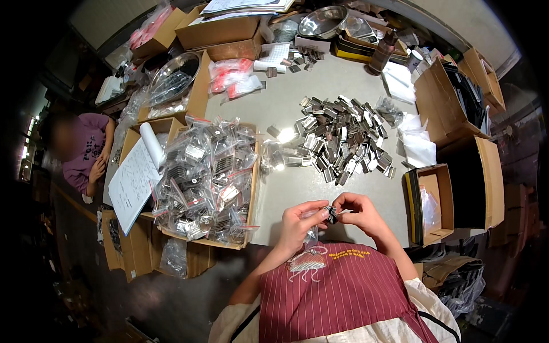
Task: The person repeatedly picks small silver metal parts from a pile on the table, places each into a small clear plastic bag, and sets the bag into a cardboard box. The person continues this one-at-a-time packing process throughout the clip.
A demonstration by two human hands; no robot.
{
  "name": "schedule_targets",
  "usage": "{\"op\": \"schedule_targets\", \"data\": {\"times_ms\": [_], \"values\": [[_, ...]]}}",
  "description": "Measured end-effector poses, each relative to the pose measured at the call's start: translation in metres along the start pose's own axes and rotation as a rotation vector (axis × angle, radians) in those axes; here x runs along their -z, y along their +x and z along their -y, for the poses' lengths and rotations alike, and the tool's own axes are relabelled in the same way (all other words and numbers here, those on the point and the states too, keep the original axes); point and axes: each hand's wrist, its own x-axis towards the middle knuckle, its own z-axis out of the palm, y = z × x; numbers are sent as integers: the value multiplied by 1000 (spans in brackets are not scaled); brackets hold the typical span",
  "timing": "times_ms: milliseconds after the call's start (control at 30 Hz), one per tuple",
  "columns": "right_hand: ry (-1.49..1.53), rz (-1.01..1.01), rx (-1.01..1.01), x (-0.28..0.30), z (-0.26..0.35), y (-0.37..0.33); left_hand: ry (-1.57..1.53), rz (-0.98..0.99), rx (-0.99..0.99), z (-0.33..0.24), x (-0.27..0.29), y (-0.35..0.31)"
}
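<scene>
Both my hands meet at the table's near edge, over the top of a striped maroon apron. My left hand (298,224) is closed, with a clear plastic bag (311,235) hanging below its fingers. Pinched between the fingertips of my right hand (360,212) is a small stack of metal clips (331,214), which my left thumb also touches. How far the stack sits inside the bag is hard to make out. Farther up the table lies a loose pile of similar silvery and dark metal clips (343,137). On the left, filled zip bags (206,171) heap up in a cardboard box (250,214).
A clipboard with written sheets (134,180) leans on the box. Small cartons (440,228) and white plastic bags (416,140) line the right side. A brown bottle (382,52) and a metal bowl (323,22) stand at the back. Another person (86,148) sits at far left.
</scene>
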Motion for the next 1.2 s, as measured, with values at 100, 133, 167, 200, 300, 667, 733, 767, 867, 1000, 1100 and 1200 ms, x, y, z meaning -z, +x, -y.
{"op": "schedule_targets", "data": {"times_ms": [100, 133, 167, 200, 300, 667, 733, 767, 867, 1000, 1100, 1200], "values": [[67, 11, -48, 2, 6, -2, -15, 16, -1, -5, -2, -1], [79, 16, -49, 2, 7, -2, -15, 17, 4, -7, -3, -2], [92, 21, -50, 3, 8, -2, -15, 17, 9, -9, -4, -2], [87, 26, -53, 2, 9, -3, -15, 17, 14, -10, -4, -2], [50, 43, -40, 2, 8, -2, -15, 13, 13, -8, -5, -2], [-95, 11, 44, 0, -3, 2, -16, -1, 24, -1, 0, -1], [-83, -3, 16, -2, 0, 0, -42, 6, 27, -1, 0, -2], [-79, -11, 3, -2, 2, 0, -54, 10, 27, -1, 1, -2], [-27, -7, -12, -1, 1, 0, -61, 17, 29, -3, -1, -3], [-133, -22, 29, -5, -1, 0, -34, -8, -7, 6, 2, 0], [-409, -107, 91, -12, -2, 1, 12, -44, -90, 19, 6, 8], [-608, -172, 148, -10, -23, 9, 61, -36, -48, 24, 9, 14]]}}
